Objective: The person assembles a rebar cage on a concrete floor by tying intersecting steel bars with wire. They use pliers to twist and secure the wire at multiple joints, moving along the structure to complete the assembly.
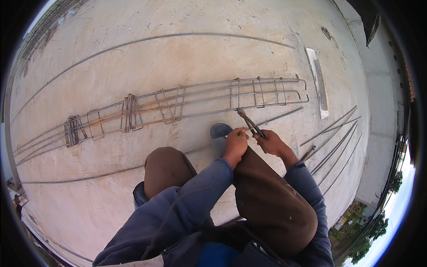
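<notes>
Mostly rusty, ladder-like rebar cage (178,104)

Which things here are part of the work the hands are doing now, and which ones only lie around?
In use:
- pincers held by the right hand
- left hand, beside the pincers
- rebar cage, at the pincers' tip

Lying about:
- loose steel rods to the right
- flat metal strip
- long single bar across the concrete floor

We see the rebar cage (178,104) lying on the concrete slab (133,58), stretching left to right ahead of both hands. The pliers (251,125) sit between the left hand (235,142) and right hand (270,142), tip touching the cage's nearest bar. Loose rods (333,142) lie right; 1 flat board (319,82) lies beyond them.
</notes>
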Motion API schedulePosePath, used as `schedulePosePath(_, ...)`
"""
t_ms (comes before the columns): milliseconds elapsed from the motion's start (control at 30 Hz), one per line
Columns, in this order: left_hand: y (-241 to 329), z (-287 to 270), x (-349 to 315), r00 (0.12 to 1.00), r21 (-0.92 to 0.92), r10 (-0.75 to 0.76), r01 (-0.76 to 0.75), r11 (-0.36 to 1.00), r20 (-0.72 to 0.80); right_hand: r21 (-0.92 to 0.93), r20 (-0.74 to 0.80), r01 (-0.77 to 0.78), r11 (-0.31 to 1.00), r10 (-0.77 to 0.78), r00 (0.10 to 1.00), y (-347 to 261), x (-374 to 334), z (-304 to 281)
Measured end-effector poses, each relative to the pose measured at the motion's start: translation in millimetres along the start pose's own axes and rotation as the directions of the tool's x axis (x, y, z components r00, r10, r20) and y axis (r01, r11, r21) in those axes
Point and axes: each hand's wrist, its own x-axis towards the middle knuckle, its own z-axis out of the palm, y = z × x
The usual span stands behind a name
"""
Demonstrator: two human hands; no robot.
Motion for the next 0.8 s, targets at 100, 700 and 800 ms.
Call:
schedulePosePath(100,-5.7,-13.9,5.8,0.988,0.020,-0.069,0.067,0.998,0.136,-0.228,-0.085,0.137,0.964,-0.160,0.983,8.1,1.7,4.1)
schedulePosePath(700,-12.1,24.1,91.1,0.866,-0.728,0.007,0.416,0.545,0.500,0.830,0.267,-0.159,0.535,-0.131,0.955,69.5,8.1,29.7)
schedulePosePath(800,-19.0,36.9,93.3,0.965,-0.662,-0.121,0.248,0.707,0.233,0.551,0.175,0.051,0.833,-0.174,0.969,60.7,-13.0,14.6)
